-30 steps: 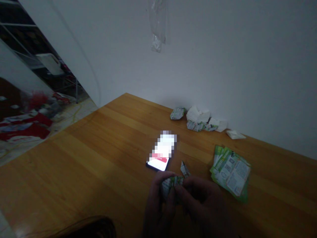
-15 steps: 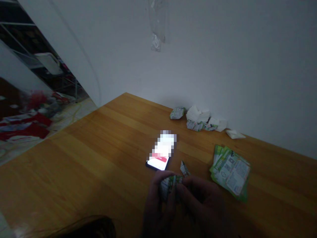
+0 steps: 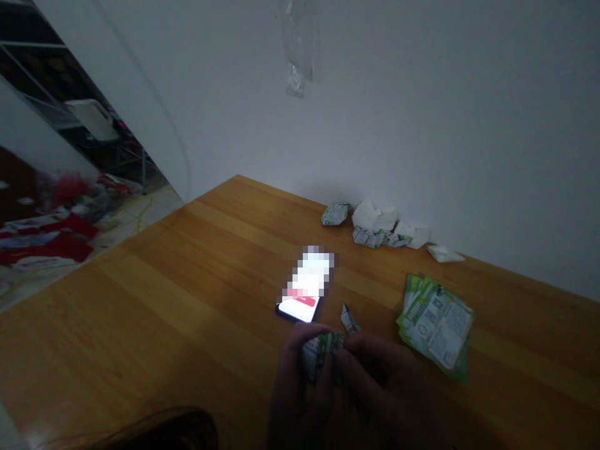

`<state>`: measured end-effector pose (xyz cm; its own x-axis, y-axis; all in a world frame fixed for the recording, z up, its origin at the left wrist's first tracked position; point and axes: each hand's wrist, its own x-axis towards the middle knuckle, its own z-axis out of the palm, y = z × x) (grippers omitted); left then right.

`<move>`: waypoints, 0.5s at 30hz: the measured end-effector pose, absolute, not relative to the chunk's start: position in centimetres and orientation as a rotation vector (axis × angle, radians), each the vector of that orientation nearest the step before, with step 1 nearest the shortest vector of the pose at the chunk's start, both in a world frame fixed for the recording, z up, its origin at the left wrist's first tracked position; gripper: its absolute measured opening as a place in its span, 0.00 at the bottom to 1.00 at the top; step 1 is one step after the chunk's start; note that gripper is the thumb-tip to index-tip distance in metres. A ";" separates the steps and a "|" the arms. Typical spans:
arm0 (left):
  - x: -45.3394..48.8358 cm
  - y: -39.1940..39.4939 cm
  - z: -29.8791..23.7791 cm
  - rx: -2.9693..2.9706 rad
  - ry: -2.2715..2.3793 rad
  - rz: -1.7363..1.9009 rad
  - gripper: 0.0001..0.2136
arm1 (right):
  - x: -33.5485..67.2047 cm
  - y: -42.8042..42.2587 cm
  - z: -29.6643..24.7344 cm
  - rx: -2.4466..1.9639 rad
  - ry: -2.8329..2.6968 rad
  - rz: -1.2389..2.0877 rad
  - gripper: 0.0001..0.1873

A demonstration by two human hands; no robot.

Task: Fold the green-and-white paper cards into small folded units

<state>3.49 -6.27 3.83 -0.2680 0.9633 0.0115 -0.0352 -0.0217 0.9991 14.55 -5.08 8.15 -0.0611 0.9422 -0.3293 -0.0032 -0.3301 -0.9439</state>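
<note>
Between both hands is a small piece of folded printed paper [image 3: 311, 357], white and green with fine print. My left hand [image 3: 295, 394] is closed around its left side, thumb and fingers pressing it. The fingertips of my right hand [image 3: 379, 381] pinch its right edge. Just beyond my right fingers lies a small folded paper piece [image 3: 349, 319] on the table. A lit phone [image 3: 307, 287] rests flat ahead of my left hand. To the right sits a stack of green printed leaflets [image 3: 438, 325]. Shadow hides the undersides of both hands.
Along the wall [image 3: 422, 125] stand a folded printed paper bundle [image 3: 335, 214], a cluster of white folded papers [image 3: 374, 216] and a flat white piece [image 3: 444, 253]. A clear plastic bag [image 3: 297, 47] hangs on the wall. The wooden table [image 3: 187, 269] has its left edge beside a cluttered floor.
Both hands stay in nearly the same place. The folded paper between them has shifted and tilted very slightly; the other things have not moved.
</note>
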 end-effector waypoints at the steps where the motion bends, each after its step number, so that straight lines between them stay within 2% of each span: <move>1: 3.5 -6.3 3.8 1.059 1.366 1.440 0.09 | 14.6 -5.1 8.2 -1.409 -1.072 1.506 0.19; 15: 3.7 -6.2 4.0 1.073 1.246 1.585 0.06 | 14.8 -5.4 7.7 -1.435 -1.293 1.337 0.22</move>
<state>3.70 -6.17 4.00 -0.2896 0.9487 0.1267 -0.1009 -0.1619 0.9816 14.78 -5.43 7.67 -0.0672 0.9775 -0.2000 0.1666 -0.1867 -0.9682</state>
